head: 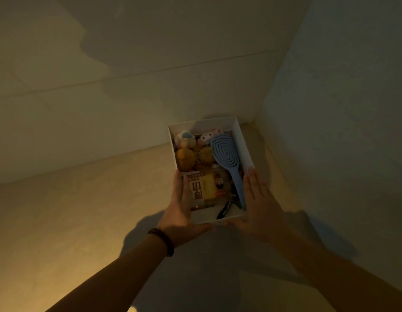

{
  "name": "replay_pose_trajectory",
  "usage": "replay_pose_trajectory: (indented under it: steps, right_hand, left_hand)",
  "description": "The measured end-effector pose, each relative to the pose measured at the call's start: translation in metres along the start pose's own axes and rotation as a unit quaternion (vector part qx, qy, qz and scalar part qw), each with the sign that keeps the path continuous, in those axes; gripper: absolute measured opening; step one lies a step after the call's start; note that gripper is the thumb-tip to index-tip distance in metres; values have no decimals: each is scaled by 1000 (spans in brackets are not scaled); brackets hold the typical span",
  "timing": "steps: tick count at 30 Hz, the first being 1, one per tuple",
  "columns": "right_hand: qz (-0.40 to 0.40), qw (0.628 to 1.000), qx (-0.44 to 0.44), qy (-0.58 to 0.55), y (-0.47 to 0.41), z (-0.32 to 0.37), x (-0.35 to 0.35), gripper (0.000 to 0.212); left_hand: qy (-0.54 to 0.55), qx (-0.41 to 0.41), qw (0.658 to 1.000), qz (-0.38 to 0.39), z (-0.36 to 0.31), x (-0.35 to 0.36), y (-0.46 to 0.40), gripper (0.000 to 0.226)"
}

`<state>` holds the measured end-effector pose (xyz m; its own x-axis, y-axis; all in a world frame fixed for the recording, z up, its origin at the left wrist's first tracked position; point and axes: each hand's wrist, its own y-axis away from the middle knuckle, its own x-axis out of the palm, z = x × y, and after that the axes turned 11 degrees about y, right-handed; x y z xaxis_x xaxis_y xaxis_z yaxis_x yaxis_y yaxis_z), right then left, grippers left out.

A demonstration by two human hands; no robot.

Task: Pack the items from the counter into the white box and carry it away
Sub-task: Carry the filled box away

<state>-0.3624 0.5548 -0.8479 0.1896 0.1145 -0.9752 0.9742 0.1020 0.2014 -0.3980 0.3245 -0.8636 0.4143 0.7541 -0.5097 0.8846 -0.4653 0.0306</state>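
The white box (242, 140) sits low in a dim corner, its far end close to the walls. It holds a blue hairbrush (227, 158), several small plush toys (191, 154), a yellow printed packet (201, 188) and a black strap (225, 209). My left hand (178, 212) lies flat along the box's left side with its fingers straight. On the right side, my right hand (260, 203) lies flat too, fingers extended along the wall. Whether the box rests on the surface or hangs just above it cannot be told.
A pale wall (105, 75) runs behind the box and a second wall (341, 109) closes the corner on the right. A beige floor or ledge (71, 221) spreads to the left, lit warm at the lower left. A beaded bracelet (164, 240) circles my left wrist.
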Motion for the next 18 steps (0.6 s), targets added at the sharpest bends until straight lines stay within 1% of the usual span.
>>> replay_pose_trajectory:
  steps: [3, 5, 8, 10, 12, 14, 16, 18]
  right_hand:
    - [19, 999, 41, 26, -2, -25, 4, 123]
    - [40, 997, 59, 35, -4, -46, 10, 125]
    - [59, 993, 65, 73, -11, -79, 18, 131]
    - [52, 995, 85, 30, -16, -97, 16, 134]
    - [42, 995, 91, 14, -23, -109, 14, 136]
    - [49, 994, 72, 64, -31, -115, 13, 129]
    - [38, 986, 43, 156, -37, -114, 16, 120]
    - [46, 977, 32, 207, -40, -115, 20, 119]
  left_hand:
    - [-33, 11, 999, 18, -9, 21, -22, 137]
    - [-39, -6, 999, 33, -17, 35, -38, 138]
    - [-40, -5, 998, 40, -28, 55, -61, 134]
    - [-47, -1, 998, 38, -35, 65, -78, 132]
    - [-53, -6, 998, 33, -41, 73, -91, 132]
    - [-54, -9, 998, 19, -42, 77, -97, 132]
    - [-47, -15, 999, 2, -40, 79, -95, 130]
    - [-35, -33, 999, -15, -39, 82, -92, 130]
